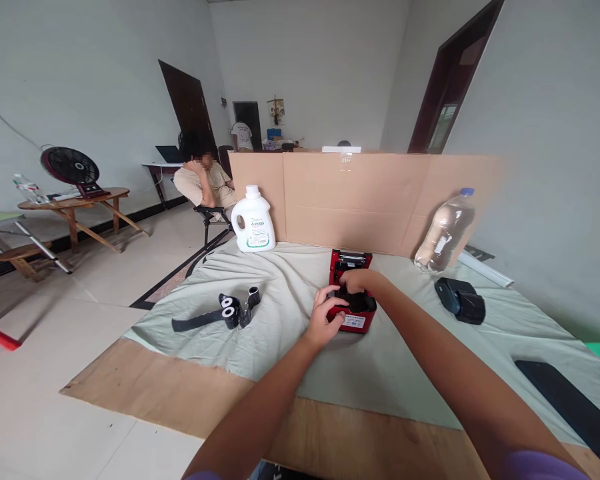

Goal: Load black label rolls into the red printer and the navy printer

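A small red and black machine that looks like a label printer [354, 321] stands on the cloth with its lid [351, 259] raised, a white sticker on its front. My left hand [325, 317] rests against its left side and rim, fingers spread and thumb apart by the front. From the right, my right hand [359, 280] reaches into the opened body with its fingers curled downward. The fingertips are hidden inside, so what they pinch cannot be made out. Left of the printer lie black ribbon rolls [229, 312] with white cores, one strip unwound.
A white jug [254, 223] and a clear bottle [447, 230] stand before a cardboard screen [347, 200]. At right lie a black device [460, 300] and a dark flat slab [570, 403]. Beyond the table's left side, a person [207, 180] sits; a fan [70, 167] stands on a stool.
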Demonstrator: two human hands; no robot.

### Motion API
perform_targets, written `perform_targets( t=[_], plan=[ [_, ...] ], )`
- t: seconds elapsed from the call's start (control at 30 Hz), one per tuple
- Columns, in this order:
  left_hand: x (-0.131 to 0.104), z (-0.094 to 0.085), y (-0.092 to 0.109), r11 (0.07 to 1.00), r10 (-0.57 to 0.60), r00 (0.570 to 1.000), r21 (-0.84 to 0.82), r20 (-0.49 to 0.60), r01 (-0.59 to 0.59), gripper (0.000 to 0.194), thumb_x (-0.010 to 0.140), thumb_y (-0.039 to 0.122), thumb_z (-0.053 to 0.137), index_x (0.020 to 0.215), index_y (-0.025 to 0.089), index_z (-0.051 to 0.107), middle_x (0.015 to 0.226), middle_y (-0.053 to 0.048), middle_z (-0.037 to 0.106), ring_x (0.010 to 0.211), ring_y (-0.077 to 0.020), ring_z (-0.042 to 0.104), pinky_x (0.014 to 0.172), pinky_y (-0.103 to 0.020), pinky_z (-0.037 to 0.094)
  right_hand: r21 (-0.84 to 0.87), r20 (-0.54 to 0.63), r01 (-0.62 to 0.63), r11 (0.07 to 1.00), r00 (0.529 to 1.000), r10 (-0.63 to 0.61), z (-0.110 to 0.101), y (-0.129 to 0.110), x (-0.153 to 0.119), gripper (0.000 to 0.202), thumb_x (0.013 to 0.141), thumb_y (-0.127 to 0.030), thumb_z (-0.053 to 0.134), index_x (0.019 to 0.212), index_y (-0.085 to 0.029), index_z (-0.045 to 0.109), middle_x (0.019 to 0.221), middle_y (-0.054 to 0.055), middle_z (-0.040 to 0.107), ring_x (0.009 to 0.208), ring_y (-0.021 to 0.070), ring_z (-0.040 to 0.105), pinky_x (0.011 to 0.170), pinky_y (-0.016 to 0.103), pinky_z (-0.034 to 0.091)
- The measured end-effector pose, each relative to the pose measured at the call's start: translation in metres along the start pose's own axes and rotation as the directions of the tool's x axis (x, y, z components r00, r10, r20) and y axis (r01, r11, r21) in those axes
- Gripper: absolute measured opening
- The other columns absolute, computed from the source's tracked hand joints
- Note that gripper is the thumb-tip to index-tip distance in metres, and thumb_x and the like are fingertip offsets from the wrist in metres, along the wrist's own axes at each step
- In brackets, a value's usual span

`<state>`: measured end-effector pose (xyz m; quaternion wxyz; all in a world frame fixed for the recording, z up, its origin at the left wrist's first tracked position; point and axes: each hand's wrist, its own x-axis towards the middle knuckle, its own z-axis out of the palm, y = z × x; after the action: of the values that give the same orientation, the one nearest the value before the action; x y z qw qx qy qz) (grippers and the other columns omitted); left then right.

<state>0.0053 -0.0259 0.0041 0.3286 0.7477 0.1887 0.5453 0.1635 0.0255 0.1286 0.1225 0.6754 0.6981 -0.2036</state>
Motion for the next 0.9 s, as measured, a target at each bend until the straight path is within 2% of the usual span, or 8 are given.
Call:
perform_targets(
  t=[0.17,0.27,0.33,0.47,0.57,0.63,0.73,0.9],
  plan=[
    [0.001,-0.002,0.001,0.996,-0.008,1.000,-0.087,-0.012,0.007,0.035,0.086,0.019,0.059,0.120,0.024,0.062,0.141,-0.010,0.048,0.135,-0.0296,0.046,0.117,-0.052,0.035,-0.055,-0.072,0.045,0.997,0.996,-0.049,-0.001,-0.001,-0.003,0.028,0.067,-0.002,0.065,0.091,-0.015,0.072,0.092,0.013,0.073,0.082,0.0280,0.069,0.068,0.033,0.050],
    [0.002,-0.002,0.001,0.986,-0.035,0.998,-0.167,-0.057,0.025,0.043,0.091,0.026,0.056,0.134,0.024,0.052,0.142,-0.011,0.048,0.136,-0.0289,0.045,0.118,-0.051,0.034,-0.065,-0.134,0.109,0.992,0.984,-0.117,-0.004,0.009,-0.018,0.027,0.073,-0.004,0.064,0.098,-0.016,0.066,0.108,0.014,0.071,0.095,0.0262,0.067,0.072,0.029,0.047],
    [0.002,-0.001,-0.001,0.971,-0.095,0.991,-0.226,-0.092,0.072,0.043,0.096,0.031,0.051,0.138,0.024,0.048,0.141,-0.011,0.048,0.133,-0.0279,0.046,0.117,-0.049,0.034,-0.025,-0.191,0.169,0.985,0.967,-0.171,-0.008,0.017,-0.031,0.023,0.077,-0.009,0.063,0.099,-0.016,0.062,0.107,0.012,0.070,0.093,0.0241,0.065,0.071,0.028,0.045],
    [0.001,0.001,-0.002,0.934,-0.211,0.968,-0.319,-0.133,0.160,0.038,0.100,0.039,0.046,0.135,0.023,0.048,0.139,-0.011,0.048,0.129,-0.0266,0.048,0.114,-0.046,0.038,0.161,-0.461,0.365,0.917,0.849,-0.257,-0.020,0.013,-0.053,0.021,0.082,-0.021,0.061,0.103,-0.019,0.057,0.096,0.005,0.068,0.082,0.0201,0.061,0.069,0.029,0.044],
    [0.000,0.001,0.000,0.919,-0.238,0.963,-0.350,-0.130,0.180,0.039,0.098,0.039,0.051,0.134,0.025,0.049,0.140,-0.009,0.048,0.131,-0.0267,0.047,0.114,-0.045,0.037,0.302,-0.632,0.556,0.775,0.725,-0.274,-0.025,-0.014,-0.056,0.029,0.079,-0.025,0.060,0.108,-0.021,0.056,0.093,0.002,0.066,0.077,0.0179,0.059,0.070,0.029,0.045],
    [-0.001,0.002,0.000,0.930,-0.218,0.969,-0.325,-0.116,0.170,0.043,0.094,0.037,0.058,0.135,0.025,0.048,0.141,-0.009,0.047,0.134,-0.0273,0.045,0.116,-0.046,0.036,0.368,-0.671,0.640,0.674,0.685,-0.284,-0.023,-0.041,-0.050,0.033,0.077,-0.025,0.059,0.110,-0.022,0.056,0.092,0.000,0.065,0.075,0.0166,0.058,0.071,0.029,0.046],
    [-0.003,0.004,-0.004,0.962,-0.152,0.983,-0.244,-0.103,0.123,0.049,0.088,0.035,0.066,0.133,0.025,0.049,0.141,-0.010,0.047,0.136,-0.0293,0.044,0.118,-0.050,0.035,0.422,-0.636,0.644,0.638,0.712,-0.297,-0.011,-0.084,-0.030,0.031,0.073,-0.022,0.057,0.104,-0.022,0.057,0.088,-0.002,0.063,0.073,0.0149,0.057,0.068,0.026,0.044],
    [-0.002,0.008,-0.015,0.975,-0.148,0.980,-0.187,-0.133,0.122,0.048,0.087,0.033,0.065,0.132,0.025,0.048,0.139,-0.012,0.048,0.135,-0.0321,0.046,0.115,-0.054,0.039,0.391,-0.473,0.480,0.785,0.837,-0.277,0.029,-0.144,0.013,0.025,0.065,-0.016,0.062,0.088,-0.022,0.055,0.083,-0.003,0.062,0.073,0.0147,0.056,0.061,0.022,0.039]
  ],
)
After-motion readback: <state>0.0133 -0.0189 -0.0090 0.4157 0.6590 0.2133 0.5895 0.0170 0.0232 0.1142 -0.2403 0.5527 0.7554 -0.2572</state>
